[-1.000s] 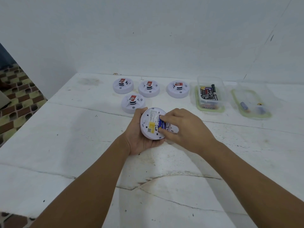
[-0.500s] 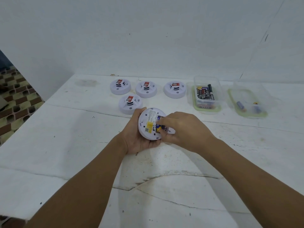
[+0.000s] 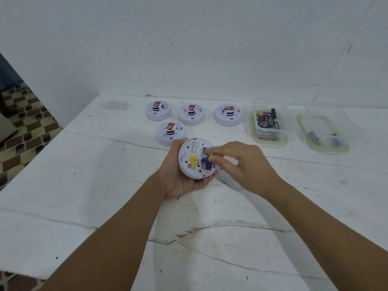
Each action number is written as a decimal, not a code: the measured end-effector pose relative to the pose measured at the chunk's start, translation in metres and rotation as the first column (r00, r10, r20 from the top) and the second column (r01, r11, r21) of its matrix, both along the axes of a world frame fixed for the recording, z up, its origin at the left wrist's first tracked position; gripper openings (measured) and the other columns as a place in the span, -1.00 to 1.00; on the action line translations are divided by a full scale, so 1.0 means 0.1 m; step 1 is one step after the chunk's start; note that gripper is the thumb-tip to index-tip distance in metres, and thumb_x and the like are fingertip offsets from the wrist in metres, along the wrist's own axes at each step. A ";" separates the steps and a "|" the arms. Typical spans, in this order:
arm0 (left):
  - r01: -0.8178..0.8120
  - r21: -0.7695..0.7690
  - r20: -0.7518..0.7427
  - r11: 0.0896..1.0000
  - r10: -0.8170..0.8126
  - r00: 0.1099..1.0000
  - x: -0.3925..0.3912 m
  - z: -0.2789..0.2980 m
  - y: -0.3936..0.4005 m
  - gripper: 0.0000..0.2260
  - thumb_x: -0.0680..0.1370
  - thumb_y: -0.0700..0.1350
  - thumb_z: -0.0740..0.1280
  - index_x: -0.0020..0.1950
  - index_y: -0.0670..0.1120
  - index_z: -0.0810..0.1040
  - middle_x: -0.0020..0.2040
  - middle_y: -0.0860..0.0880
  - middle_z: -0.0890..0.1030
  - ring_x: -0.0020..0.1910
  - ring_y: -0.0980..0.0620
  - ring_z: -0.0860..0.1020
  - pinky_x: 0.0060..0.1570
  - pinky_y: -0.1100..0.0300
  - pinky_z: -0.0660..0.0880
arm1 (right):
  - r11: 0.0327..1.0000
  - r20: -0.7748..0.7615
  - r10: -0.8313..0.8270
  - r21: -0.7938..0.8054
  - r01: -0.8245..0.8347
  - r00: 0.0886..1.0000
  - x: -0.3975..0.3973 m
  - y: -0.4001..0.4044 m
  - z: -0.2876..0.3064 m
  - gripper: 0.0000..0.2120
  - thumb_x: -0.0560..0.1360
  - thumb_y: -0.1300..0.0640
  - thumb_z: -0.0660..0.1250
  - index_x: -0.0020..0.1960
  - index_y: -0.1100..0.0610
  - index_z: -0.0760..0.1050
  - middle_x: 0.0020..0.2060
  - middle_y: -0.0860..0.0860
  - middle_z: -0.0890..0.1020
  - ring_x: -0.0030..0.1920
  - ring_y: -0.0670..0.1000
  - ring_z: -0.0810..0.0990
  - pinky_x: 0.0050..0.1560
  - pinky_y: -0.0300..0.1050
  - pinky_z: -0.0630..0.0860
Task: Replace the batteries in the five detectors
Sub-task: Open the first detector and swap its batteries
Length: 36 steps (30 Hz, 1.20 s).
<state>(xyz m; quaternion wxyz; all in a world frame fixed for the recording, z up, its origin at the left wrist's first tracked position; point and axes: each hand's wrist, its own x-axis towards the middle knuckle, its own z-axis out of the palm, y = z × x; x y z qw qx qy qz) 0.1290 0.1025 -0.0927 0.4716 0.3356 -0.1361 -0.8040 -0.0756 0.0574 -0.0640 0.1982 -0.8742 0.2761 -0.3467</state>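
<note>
My left hand (image 3: pixel 181 181) grips a round white detector (image 3: pixel 192 159) with its back facing up, yellow label and open battery bay showing. My right hand (image 3: pixel 244 163) pinches a purple battery (image 3: pixel 206 159) with an orange end, tilted up out of the bay. A white cover piece (image 3: pixel 228 178) lies on the table under my right hand. Several more detectors stand face up behind: three in a row (image 3: pixel 157 111) (image 3: pixel 190 114) (image 3: pixel 227 114) and one nearer (image 3: pixel 170 133).
A clear tub (image 3: pixel 269 120) with several dark batteries stands at the back right. Further right, a second clear tub (image 3: pixel 324 133) holds a couple of batteries. The white table (image 3: pixel 94 185) ends at the left above a tiled floor (image 3: pixel 23 131). A white wall stands behind.
My right hand has drawn back to the right, lifting one end of the purple battery out of the bay. The detector stays in my left hand.
</note>
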 end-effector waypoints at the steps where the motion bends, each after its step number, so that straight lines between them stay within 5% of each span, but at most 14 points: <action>1: 0.001 -0.003 0.005 1.000 -0.001 1.000 0.00 0.00 0.00 -0.44 0.56 0.28 0.25 0.32 -0.12 0.60 0.14 -0.19 0.63 0.02 -0.18 0.60 -0.09 -0.01 0.62 | 0.990 0.078 -0.072 0.131 0.061 0.994 -0.01 0.00 0.03 -0.83 0.62 0.02 0.40 0.15 -0.02 0.72 -0.05 -0.27 0.73 -0.02 -0.20 0.67 0.07 -0.29 0.55; 3: -0.012 0.005 0.049 1.000 0.012 0.999 0.02 -0.03 -0.01 -0.38 0.57 0.31 0.22 0.36 -0.15 0.61 0.18 -0.26 0.63 0.02 -0.24 0.61 -0.10 -0.01 0.62 | 0.924 0.145 -0.174 0.366 0.110 0.974 -0.01 -0.04 0.04 -0.88 0.64 0.06 0.38 0.07 -0.06 0.71 -0.16 -0.27 0.73 -0.11 -0.21 0.68 0.05 -0.26 0.57; 6: -0.018 0.016 0.068 1.000 0.017 0.998 0.03 -0.03 -0.02 -0.33 0.53 0.31 0.26 0.42 -0.16 0.57 0.22 -0.30 0.62 0.01 -0.28 0.63 -0.11 -0.02 0.64 | 0.847 0.173 -0.249 0.517 0.128 0.953 0.02 -0.05 0.01 -0.85 0.64 0.05 0.39 -0.02 0.01 0.73 -0.21 -0.11 0.75 -0.16 -0.07 0.68 0.07 -0.05 0.62; 15: -0.035 -0.017 0.115 0.999 0.037 0.993 0.02 -0.03 -0.02 -0.38 0.47 0.33 0.26 0.22 -0.12 0.74 0.24 -0.26 0.67 0.03 -0.26 0.65 -0.04 -0.03 0.62 | 0.794 0.179 -0.293 0.592 0.135 0.939 0.11 -0.03 -0.02 -0.74 0.59 -0.11 0.42 -0.12 0.05 0.72 -0.27 -0.05 0.74 -0.22 -0.08 0.68 0.05 0.04 0.63; 28: -0.028 0.009 0.103 1.000 0.027 0.994 0.02 -0.02 0.00 -0.39 0.46 0.32 0.28 0.16 -0.15 0.75 0.19 -0.26 0.66 0.11 -0.25 0.59 0.10 -0.02 0.49 | 0.920 0.153 -0.269 0.333 0.206 0.951 0.16 -0.01 -0.02 -0.90 0.60 0.00 0.45 -0.05 -0.02 0.71 -0.19 -0.22 0.72 -0.13 -0.15 0.66 -0.12 -0.32 0.52; 33: -0.031 0.010 0.033 0.999 0.031 0.999 0.02 -0.02 -0.01 -0.41 0.49 0.30 0.31 0.24 -0.14 0.68 0.22 -0.20 0.62 -0.02 -0.14 0.62 -0.06 0.01 0.60 | 0.992 0.099 -0.112 -0.048 0.117 0.989 0.14 0.13 -0.19 -0.82 0.53 -0.01 0.52 0.00 0.10 0.72 -0.20 -0.07 0.69 -0.16 -0.04 0.63 -0.10 -0.13 0.54; 36: -0.021 0.027 0.027 0.999 0.021 0.999 0.02 -0.03 -0.02 -0.44 0.48 0.30 0.30 0.13 -0.15 0.73 0.14 -0.18 0.64 -0.08 -0.10 0.63 -0.07 0.06 0.57 | 0.989 0.078 -0.093 -0.108 0.101 0.993 0.15 0.17 -0.35 -0.74 0.51 -0.02 0.49 0.11 0.11 0.74 -0.11 -0.03 0.73 -0.08 -0.02 0.63 -0.05 -0.16 0.54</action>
